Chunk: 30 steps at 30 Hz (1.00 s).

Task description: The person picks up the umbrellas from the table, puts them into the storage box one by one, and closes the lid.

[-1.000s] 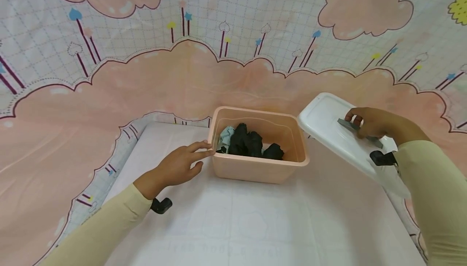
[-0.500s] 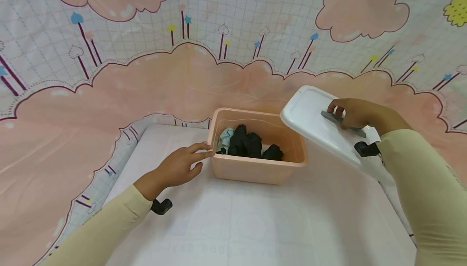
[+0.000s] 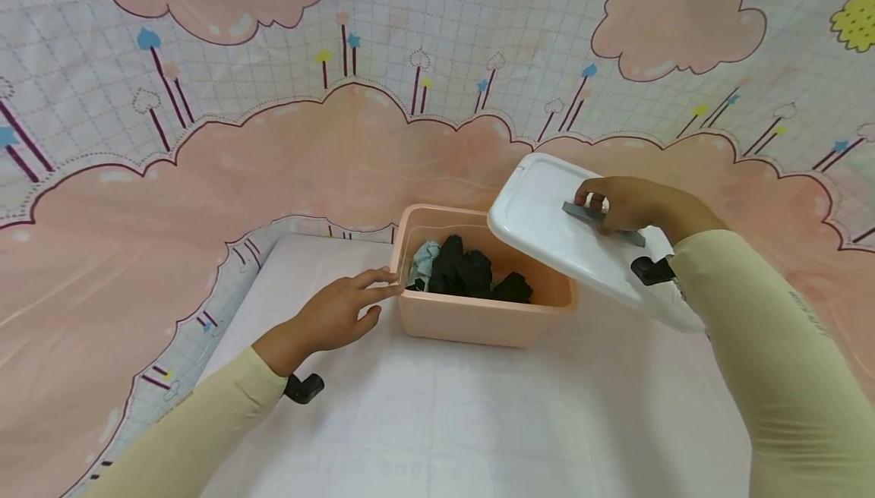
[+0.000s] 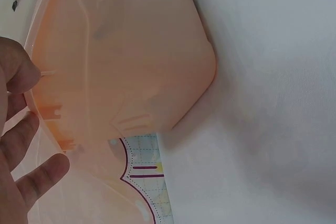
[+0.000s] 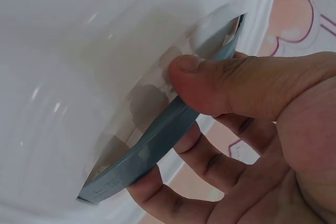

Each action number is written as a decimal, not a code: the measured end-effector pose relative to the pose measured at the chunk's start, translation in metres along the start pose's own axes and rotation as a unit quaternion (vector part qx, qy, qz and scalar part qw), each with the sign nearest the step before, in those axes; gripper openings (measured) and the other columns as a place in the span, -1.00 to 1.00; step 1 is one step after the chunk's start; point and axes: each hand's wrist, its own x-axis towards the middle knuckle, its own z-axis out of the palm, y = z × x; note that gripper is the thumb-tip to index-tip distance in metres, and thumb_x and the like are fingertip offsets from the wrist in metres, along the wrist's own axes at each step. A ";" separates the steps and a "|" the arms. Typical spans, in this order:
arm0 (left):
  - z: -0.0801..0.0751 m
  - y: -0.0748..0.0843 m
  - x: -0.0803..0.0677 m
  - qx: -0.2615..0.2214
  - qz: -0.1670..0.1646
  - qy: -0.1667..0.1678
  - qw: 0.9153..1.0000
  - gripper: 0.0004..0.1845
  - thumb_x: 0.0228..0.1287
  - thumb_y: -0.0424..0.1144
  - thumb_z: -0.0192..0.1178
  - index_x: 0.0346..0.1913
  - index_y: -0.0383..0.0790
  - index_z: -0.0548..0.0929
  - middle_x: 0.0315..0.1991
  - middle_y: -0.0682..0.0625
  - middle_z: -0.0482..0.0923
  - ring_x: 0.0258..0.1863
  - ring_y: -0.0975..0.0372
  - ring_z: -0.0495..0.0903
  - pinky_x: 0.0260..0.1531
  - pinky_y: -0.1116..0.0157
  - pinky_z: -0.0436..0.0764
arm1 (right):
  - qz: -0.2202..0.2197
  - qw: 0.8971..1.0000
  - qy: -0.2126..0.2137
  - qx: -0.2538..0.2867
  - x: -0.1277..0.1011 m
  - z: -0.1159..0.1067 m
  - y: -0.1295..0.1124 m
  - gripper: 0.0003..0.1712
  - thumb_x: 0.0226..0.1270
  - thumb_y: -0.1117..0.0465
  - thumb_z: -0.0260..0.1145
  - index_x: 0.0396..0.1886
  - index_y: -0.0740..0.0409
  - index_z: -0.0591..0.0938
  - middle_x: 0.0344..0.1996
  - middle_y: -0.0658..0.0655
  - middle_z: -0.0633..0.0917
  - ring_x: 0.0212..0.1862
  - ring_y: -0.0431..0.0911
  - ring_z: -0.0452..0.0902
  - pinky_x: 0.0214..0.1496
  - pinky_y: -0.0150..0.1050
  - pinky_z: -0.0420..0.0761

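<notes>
A peach plastic bin (image 3: 472,319) stands on the white table, with black cloth (image 3: 472,270) and a pale blue cloth (image 3: 424,261) inside. My left hand (image 3: 335,310) touches the bin's left rim with its fingers fairly straight; the left wrist view shows the fingertips along the edge of the bin's side wall (image 4: 142,40). In my right hand (image 3: 625,206) is the grey handle (image 5: 152,137) of a white lid (image 3: 540,209), pinched between thumb and fingers. The lid is tilted, held above the bin's right end, and hides part of its back right rim.
The white table (image 3: 437,414) extends in front of the bin and to its left. Behind hangs a printed curtain (image 3: 307,156) with pink clouds, close to the bin's back. A black wrist camera (image 3: 304,389) sits under the left wrist.
My right hand has carried the tilted lid leftward and slightly up, so it now overlaps the bin's right end. My left hand has stayed at the left rim.
</notes>
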 end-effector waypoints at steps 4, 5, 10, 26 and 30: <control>0.000 0.000 0.000 -0.003 -0.002 0.000 1.000 -0.51 0.38 -0.35 0.24 0.34 -0.04 0.63 0.35 0.01 0.48 -0.18 0.09 0.66 -0.20 0.12 0.62 | -0.004 1.000 -0.008 -0.006 0.008 0.001 -0.013 -0.38 0.19 0.43 0.39 0.28 0.12 0.51 0.09 0.30 0.56 -0.06 0.16 0.53 0.02 0.12 0.59; 0.000 0.000 0.000 -0.003 -0.003 0.000 1.000 -0.51 0.37 -0.36 0.24 0.34 -0.05 0.63 0.35 0.00 0.48 -0.17 0.08 0.66 -0.19 0.11 0.63 | -0.006 1.000 -0.010 -0.008 0.010 0.001 -0.017 -0.38 0.19 0.42 0.39 0.27 0.10 0.52 0.09 0.29 0.57 -0.06 0.15 0.53 0.02 0.10 0.59; 0.000 0.000 0.000 -0.003 0.002 0.006 1.000 -0.51 0.35 -0.37 0.26 0.34 -0.08 0.63 0.35 -0.01 0.48 -0.17 0.07 0.66 -0.20 0.11 0.62 | -0.018 1.000 -0.018 -0.009 0.018 0.002 -0.033 -0.40 0.19 0.43 0.38 0.25 0.06 0.54 0.08 0.26 0.58 -0.03 0.14 0.52 0.05 0.07 0.56; 0.003 -0.002 -0.001 -0.039 0.008 -0.001 0.999 -0.51 0.39 -0.41 0.21 0.36 -0.12 0.61 0.38 -0.05 0.45 0.14 0.02 0.64 -0.27 0.19 0.61 | -0.042 0.998 -0.041 -0.017 0.048 0.017 -0.075 -0.44 0.23 0.43 0.37 0.20 -0.09 0.59 0.08 0.19 0.58 0.06 0.12 0.46 0.10 0.02 0.51; 0.003 -0.003 -0.001 -0.039 0.004 -0.003 0.999 -0.51 0.40 -0.40 0.20 0.37 -0.10 0.60 0.38 -0.04 0.44 0.16 0.02 0.63 -0.25 0.18 0.62 | -0.044 0.997 -0.053 -0.020 0.055 0.022 -0.084 -0.44 0.27 0.42 0.35 0.21 -0.13 0.58 0.09 0.17 0.56 0.07 0.12 0.44 0.12 0.01 0.50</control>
